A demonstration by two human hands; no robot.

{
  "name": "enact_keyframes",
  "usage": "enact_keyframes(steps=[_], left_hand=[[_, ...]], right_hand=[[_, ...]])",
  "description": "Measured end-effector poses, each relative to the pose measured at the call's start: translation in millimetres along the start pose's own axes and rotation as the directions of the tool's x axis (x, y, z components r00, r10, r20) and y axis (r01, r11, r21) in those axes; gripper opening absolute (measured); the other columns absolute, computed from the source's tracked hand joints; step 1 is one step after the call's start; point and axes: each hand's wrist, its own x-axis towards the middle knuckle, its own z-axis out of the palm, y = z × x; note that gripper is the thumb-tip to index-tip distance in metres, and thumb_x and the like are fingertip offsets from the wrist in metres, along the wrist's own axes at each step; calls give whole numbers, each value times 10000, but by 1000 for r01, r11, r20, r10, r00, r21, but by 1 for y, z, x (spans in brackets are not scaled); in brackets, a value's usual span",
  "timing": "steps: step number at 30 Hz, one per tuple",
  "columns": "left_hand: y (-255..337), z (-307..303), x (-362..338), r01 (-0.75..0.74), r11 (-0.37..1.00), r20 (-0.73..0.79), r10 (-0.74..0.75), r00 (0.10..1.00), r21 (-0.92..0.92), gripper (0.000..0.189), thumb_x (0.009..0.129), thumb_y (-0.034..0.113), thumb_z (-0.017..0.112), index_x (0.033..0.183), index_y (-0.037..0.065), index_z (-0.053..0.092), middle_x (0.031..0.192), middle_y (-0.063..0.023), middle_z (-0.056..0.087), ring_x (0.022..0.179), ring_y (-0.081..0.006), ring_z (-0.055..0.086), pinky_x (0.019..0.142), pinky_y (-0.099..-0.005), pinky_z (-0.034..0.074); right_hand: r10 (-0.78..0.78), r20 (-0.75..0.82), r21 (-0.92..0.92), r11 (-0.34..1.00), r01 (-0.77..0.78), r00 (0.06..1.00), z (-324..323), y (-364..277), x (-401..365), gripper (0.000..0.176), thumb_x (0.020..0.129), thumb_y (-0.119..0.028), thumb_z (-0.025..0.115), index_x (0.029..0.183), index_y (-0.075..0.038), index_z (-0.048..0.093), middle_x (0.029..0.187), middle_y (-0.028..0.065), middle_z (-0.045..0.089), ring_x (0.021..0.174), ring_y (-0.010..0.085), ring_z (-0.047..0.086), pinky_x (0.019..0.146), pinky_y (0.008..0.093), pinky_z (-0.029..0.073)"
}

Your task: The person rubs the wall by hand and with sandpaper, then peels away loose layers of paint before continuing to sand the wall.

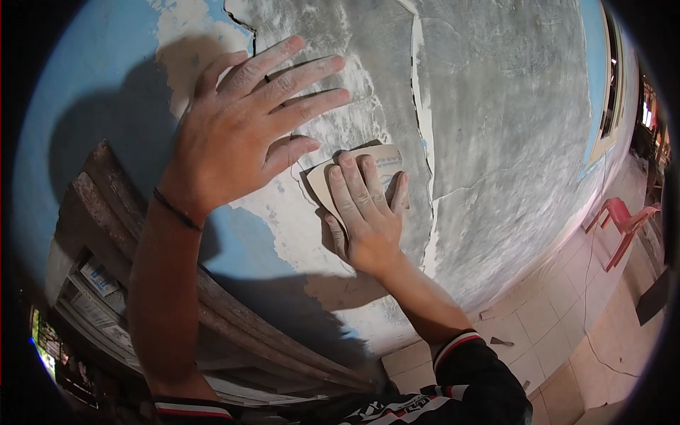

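My right hand [368,219] presses a beige sheet of sandpaper [322,185] with faint blue print on its back against the wall. Its fingers lie over the sheet, with the thumb and little finger near the edges. Up and to the left is my left hand [248,120], fingers spread and holding nothing; whether it touches the wall cannot be told. White dust coats the fingers of both hands. The wall [503,106] has grey plaster, white filler patches and peeling blue paint. A long crack with a pale strip [419,92] runs down it, right of the sandpaper.
Below left stands a wooden frame [234,304] with shelf-like openings close to the wall. A red plastic chair [623,223] is on the tiled floor [545,319] at the right. A scraper-like tool [501,342] and a thin cable [591,340] lie on the floor.
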Motion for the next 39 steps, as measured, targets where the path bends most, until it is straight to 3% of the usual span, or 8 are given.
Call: enact_keyframes(steps=[7,10,15,21,23,26,33,39], left_hand=[[-1,-1,-1,1,1000,-8,-1,1000,20,542,768,298,650,1287,326,497,1423,81,379,1312,-202,336,1027,-444,268],[0,-1,-3,-6,1000,0,6,1000,-2,541,767,298,652,1285,325,500,1417,84,388,1311,-199,338,1023,-440,273],[0,0,-3,-1,1000,-14,1,1000,6,533,761,295,659,1274,316,516,1410,87,397,1310,-199,340,1018,-429,280],[1,0,-3,1,1000,-19,-1,1000,-19,524,754,270,669,1260,299,535,1404,79,408,1316,-209,333,1039,-426,269],[1,0,-2,-7,1000,-27,6,1000,-14,522,754,255,671,1258,294,538,1401,74,413,1319,-211,329,1052,-429,257],[3,-2,1,-10,1000,-3,10,1000,-22,519,756,242,669,1257,290,541,1401,64,414,1321,-215,326,1067,-430,242],[5,-5,0,-9,999,-13,9,1000,31,525,750,247,675,1257,285,543,1398,63,416,1319,-203,328,1074,-416,235],[5,-8,0,-21,1000,-9,21,1000,14,486,755,241,673,1229,272,571,1378,65,444,1310,-192,335,1076,-404,225]], right_hand=[[65,137,147,985,-85,988,15,-17,-114,433,808,-245,566,1176,-16,568,1279,181,512,1211,386,449,1006,660,132],[31,90,102,994,-41,995,13,-14,-71,488,786,-262,594,1228,-61,555,1294,122,519,1185,300,489,948,610,266],[77,16,162,984,-78,997,2,-17,-22,499,782,-224,604,1234,-24,538,1285,144,516,1190,343,469,948,597,282],[122,127,173,975,-143,984,18,-18,-105,464,814,-153,520,1227,56,491,1315,272,428,1236,460,382,993,637,165],[126,57,175,975,-134,990,8,-20,-50,504,795,-203,594,1244,11,512,1302,198,479,1203,364,448,953,607,241],[94,-69,143,986,-84,993,6,-18,-1,497,805,-201,586,1255,-5,509,1316,179,475,1222,357,437,970,615,217],[146,182,188,966,-180,972,14,-18,-137,453,836,-169,505,1246,22,501,1351,233,419,1288,414,348,1026,636,99],[116,35,193,974,-121,993,-1,-22,-16,450,802,-209,594,1213,-29,556,1268,164,524,1186,346,486,976,636,201]])
